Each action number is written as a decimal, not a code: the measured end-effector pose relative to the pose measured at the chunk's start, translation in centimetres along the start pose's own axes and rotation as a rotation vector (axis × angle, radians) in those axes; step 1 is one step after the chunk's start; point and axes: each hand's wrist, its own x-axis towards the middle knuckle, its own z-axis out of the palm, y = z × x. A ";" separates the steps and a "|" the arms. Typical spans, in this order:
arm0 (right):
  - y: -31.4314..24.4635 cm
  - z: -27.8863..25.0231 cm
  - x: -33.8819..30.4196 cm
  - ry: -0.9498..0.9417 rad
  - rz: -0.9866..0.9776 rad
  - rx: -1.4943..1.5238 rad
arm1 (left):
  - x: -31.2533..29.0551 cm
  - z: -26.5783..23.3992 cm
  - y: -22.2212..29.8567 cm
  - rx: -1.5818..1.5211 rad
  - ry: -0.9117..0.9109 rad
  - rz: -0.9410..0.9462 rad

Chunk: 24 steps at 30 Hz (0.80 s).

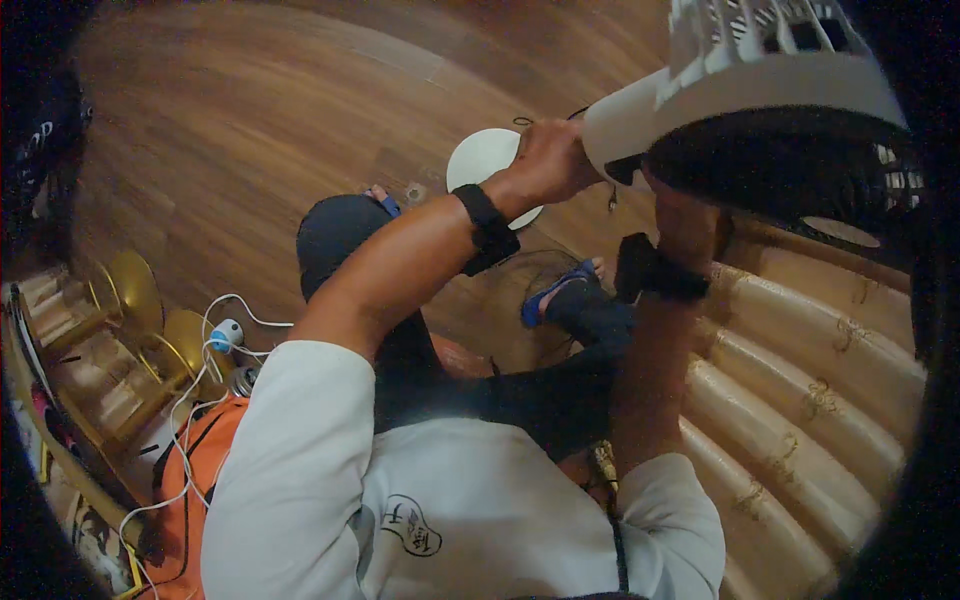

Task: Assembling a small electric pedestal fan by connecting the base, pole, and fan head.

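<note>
I hold a white fan head [760, 70] raised in front of me, its dark round grille [790, 165] facing down. My left hand [548, 162] is closed around the fan's white neck [620, 125], a black band on that wrist. My right hand [682, 205], also with a black wristband, reaches up under the fan head, where its fingers are hidden. A white round base disc [480, 160] lies on the floor behind my left hand.
Brown wood floor [250, 110] spreads ahead. A beige padded piece of furniture [800, 380] with gold trim runs along the right. At left stand gold-coloured stands [130, 290], a white cable [215, 335] and an orange bag [195, 470]. My foot wears a blue sandal [560, 290].
</note>
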 end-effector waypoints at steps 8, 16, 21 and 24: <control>0.3 1.2 -0.7 0.025 0.001 -0.022 | 0.6 0.3 0.5 0.088 -0.098 -0.184; 0.1 3.3 -1.4 0.089 0.050 -0.090 | 1.0 -0.6 1.9 0.090 -0.128 -0.240; -0.2 1.6 -1.1 0.064 -0.044 -0.024 | 1.9 -1.3 0.1 0.003 -0.299 -0.139; -0.3 0.8 0.0 0.028 -0.122 0.003 | 2.5 -0.9 -2.8 -0.143 -0.396 -0.106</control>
